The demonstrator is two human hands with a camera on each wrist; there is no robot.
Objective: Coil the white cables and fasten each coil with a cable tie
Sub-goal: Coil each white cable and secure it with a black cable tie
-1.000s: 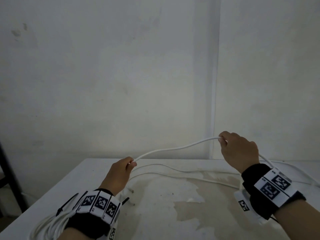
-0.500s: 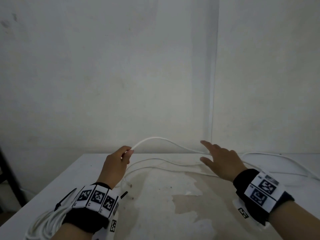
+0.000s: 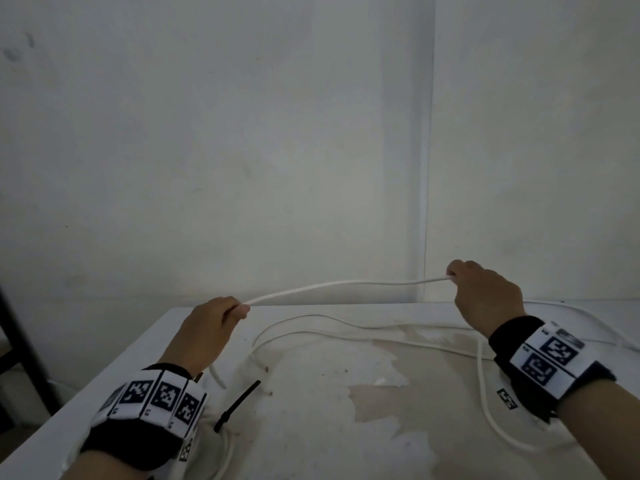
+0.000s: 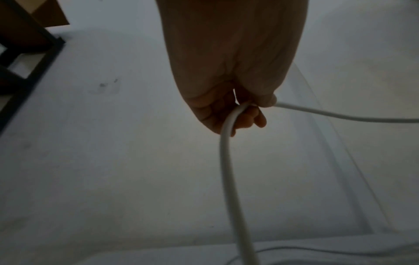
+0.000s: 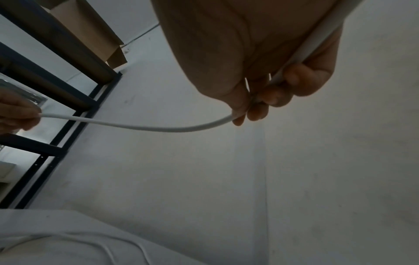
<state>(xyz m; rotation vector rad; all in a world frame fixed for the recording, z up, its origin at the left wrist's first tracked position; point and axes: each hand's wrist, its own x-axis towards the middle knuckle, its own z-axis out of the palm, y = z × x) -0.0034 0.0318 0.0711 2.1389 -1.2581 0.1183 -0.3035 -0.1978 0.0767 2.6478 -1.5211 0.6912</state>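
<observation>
Now the white cable runs nearly level, side to side, above the tabletop's far edge, each end of that span pinched: left hand lower, right hand higher. Slack trails behind the right hand, so it probably carries the next loop leftward.

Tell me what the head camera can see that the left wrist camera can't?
Only the head view shows the right hand gripping the white cable, the black cable tie lying on the table, and both wristbands. Only the left wrist view shows the left hand's curled fingers from underneath, and a dark shelf frame. Both show the left hand holding the cable, with more cable lying on the table.
</observation>
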